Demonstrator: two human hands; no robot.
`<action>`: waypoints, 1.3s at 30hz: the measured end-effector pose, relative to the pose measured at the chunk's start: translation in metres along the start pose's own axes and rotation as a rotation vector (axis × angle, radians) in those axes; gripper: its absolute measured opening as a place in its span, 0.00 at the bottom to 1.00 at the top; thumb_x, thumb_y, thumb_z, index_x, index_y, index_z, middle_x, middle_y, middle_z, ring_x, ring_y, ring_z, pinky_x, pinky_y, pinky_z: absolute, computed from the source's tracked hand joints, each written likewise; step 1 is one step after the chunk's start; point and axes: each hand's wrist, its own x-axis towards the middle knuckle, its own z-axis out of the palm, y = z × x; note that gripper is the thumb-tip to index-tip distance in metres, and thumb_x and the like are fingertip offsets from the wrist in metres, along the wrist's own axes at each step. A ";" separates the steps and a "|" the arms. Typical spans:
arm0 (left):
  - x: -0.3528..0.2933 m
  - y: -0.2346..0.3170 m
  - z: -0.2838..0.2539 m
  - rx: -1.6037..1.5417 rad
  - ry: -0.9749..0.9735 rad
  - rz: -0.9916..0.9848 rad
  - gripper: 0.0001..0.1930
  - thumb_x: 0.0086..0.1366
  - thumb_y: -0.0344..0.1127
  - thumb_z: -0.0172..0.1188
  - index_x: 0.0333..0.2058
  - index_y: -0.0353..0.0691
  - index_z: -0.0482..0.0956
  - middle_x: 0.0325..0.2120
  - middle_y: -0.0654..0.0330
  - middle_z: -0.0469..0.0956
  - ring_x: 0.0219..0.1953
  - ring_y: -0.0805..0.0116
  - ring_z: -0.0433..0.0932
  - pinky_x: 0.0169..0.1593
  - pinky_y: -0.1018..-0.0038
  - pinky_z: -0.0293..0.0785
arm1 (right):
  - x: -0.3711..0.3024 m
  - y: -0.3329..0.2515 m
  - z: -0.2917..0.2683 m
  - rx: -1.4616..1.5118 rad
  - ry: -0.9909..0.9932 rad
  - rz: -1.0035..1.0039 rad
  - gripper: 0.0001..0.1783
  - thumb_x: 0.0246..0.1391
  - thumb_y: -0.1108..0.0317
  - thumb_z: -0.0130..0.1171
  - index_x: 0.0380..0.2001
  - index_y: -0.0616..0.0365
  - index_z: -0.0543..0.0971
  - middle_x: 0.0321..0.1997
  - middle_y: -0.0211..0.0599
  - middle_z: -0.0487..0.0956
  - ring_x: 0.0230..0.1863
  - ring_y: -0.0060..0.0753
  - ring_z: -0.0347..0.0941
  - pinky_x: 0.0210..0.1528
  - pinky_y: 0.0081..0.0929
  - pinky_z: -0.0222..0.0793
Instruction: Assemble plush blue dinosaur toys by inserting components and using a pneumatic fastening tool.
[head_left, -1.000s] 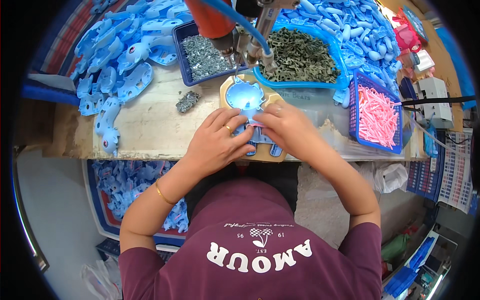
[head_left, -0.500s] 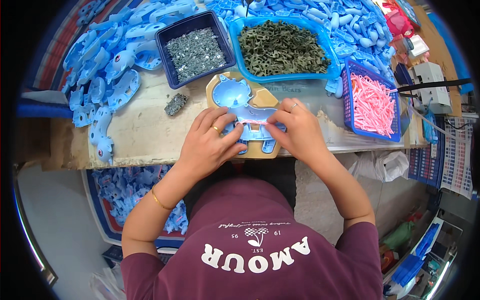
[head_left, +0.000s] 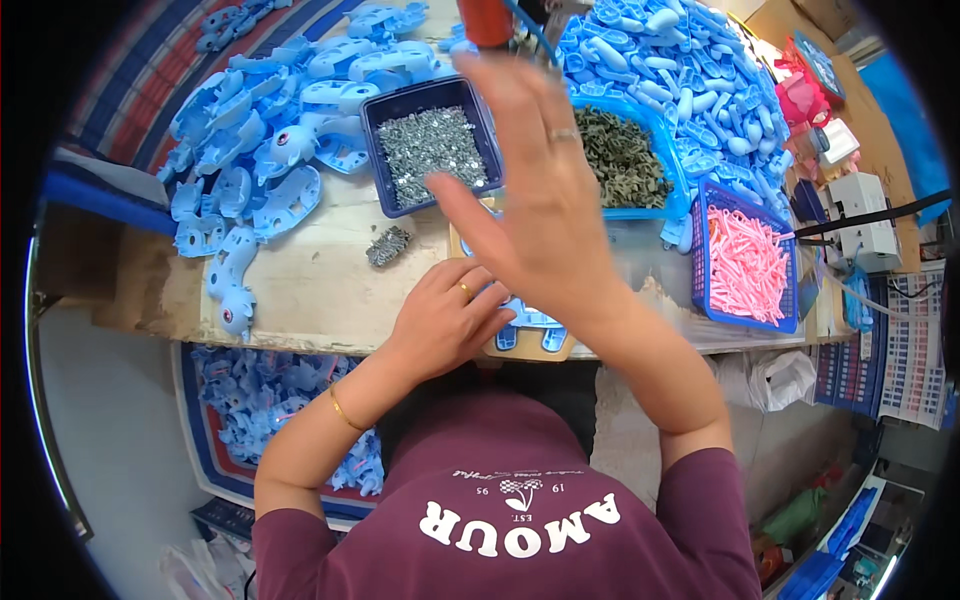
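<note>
A light blue plastic toy half-shell (head_left: pixel 532 317) lies in a tan fixture (head_left: pixel 553 341) at the table's front edge, mostly hidden by my hands. My left hand (head_left: pixel 448 315) stays on the shell's left side, fingers curled and pressed on it. Raised above the shell is my right hand (head_left: pixel 550 190), slightly blurred, with thumb and fingers apart and nothing visible in it. Its fingertips come near an orange-red cylindrical tool (head_left: pixel 486 22) hanging at the top edge; I cannot tell whether they touch. The pink strip seen earlier on the shell is hidden.
Behind the fixture stand a dark blue bin (head_left: pixel 388 205) of small metal screws and a bright blue tray (head_left: pixel 675 180) of dark green parts. A basket (head_left: pixel 702 270) of pink pieces is at right. Blue shells (head_left: pixel 230 130) are heaped at left, with a small screw pile (head_left: pixel 388 246) nearer.
My right hand has left the shell and risen up and forward toward the hanging tool, which has come into view. My left hand remains at the shell. The whole view has shifted slightly.
</note>
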 end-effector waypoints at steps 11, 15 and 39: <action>0.005 -0.018 0.000 -0.061 0.132 -0.013 0.10 0.58 0.29 0.64 0.40 0.38 0.79 0.41 0.57 0.81 0.42 0.56 0.79 0.44 0.63 0.76 | 0.080 0.027 0.021 -0.273 0.762 -0.219 0.47 0.36 0.85 0.63 0.65 0.60 0.61 0.46 0.42 0.73 0.46 0.42 0.72 0.45 0.30 0.70; 0.015 -0.039 -0.007 -0.111 0.268 -0.148 0.07 0.59 0.31 0.63 0.37 0.41 0.80 0.34 0.60 0.81 0.39 0.58 0.80 0.40 0.66 0.77 | 0.078 -0.005 -0.012 0.239 0.446 0.179 0.31 0.41 0.82 0.62 0.53 0.61 0.68 0.31 0.29 0.72 0.29 0.21 0.68 0.31 0.20 0.66; 0.068 -0.125 -0.015 0.248 -0.138 -0.243 0.06 0.61 0.39 0.63 0.34 0.47 0.79 0.32 0.65 0.78 0.41 0.61 0.76 0.41 0.64 0.75 | 0.070 0.033 -0.063 0.537 -0.451 0.280 0.19 0.52 0.60 0.72 0.42 0.58 0.80 0.40 0.26 0.80 0.40 0.18 0.76 0.43 0.20 0.72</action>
